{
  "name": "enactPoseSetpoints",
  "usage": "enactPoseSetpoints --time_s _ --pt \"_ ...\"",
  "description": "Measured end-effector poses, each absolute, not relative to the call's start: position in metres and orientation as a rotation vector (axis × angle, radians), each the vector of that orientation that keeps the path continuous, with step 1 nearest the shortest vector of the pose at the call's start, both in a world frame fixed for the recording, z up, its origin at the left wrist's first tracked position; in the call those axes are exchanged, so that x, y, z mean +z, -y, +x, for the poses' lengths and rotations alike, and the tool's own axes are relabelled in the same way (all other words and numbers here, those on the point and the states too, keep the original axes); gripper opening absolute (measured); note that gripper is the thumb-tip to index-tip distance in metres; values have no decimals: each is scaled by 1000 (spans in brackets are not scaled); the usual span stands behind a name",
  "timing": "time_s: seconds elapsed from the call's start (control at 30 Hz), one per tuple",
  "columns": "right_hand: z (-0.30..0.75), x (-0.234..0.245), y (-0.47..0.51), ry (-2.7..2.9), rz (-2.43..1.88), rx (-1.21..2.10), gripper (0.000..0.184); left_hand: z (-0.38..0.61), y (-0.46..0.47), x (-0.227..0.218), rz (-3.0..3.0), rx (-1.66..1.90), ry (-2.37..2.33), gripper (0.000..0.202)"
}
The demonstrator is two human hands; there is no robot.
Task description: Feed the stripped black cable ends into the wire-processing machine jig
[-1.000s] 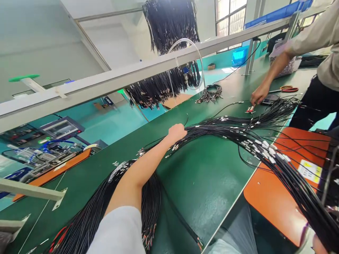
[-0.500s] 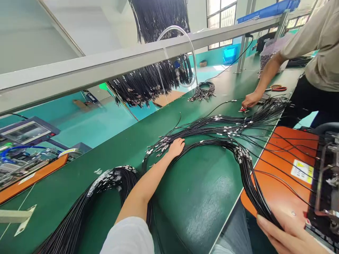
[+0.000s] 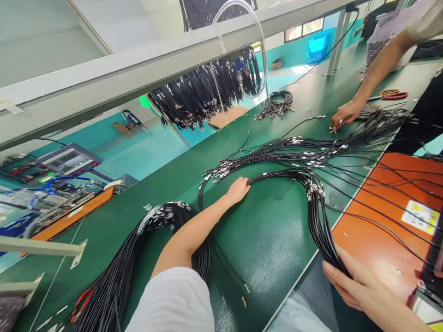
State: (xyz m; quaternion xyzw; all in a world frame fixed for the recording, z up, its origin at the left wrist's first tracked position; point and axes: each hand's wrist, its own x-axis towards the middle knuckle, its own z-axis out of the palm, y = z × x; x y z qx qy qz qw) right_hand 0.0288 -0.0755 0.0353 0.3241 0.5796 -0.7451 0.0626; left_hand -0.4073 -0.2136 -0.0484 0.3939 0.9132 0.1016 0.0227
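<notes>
1. The left hand [image 3: 238, 190] reaches over the green surface [image 3: 263, 235], and its grip is clenched around a cable bundle [image 3: 317, 226].
2. The right hand [image 3: 360, 281] is at the front edge of the surface; its grip is grasping the same bundle lower down, with the fingers curled under it.
3. Between the two hands, the bundle makes a bent arch of thin, round, smooth black cables, with small white sleeves [image 3: 315, 190] gathered at the bend.
4. Behind it lies a looser pile of cables [image 3: 277, 152], flat and wavy, also with white pieces.
5. Beside the left forearm, a thick bunch [image 3: 117, 267] is folded like a horseshoe (the arm hides one part of it).
6. The surface is flat and a little glossy, so the light makes a pale patch there.
7. Near the right hand is a smooth orange panel [image 3: 363, 244] with several single cables crossing it.
8. Farther away, a co-worker's hand [image 3: 348, 113] pinches something small and partly red, near the scissors [image 3: 392, 94].
</notes>
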Motion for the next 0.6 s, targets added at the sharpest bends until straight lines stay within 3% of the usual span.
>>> enactPoseSetpoints --time_s 0.17,0.33,0.6 --pt "-16 32 71 -1694 669 -2413 40 -455 249 -12 987 292 -2916 37" --pt "-45 5 67 -1721 723 -2526 36 -495 302 21 665 235 -2990 36" --pt "-37 -14 78 -1761 754 -2426 39 -522 292 16 382 337 -3013 38"
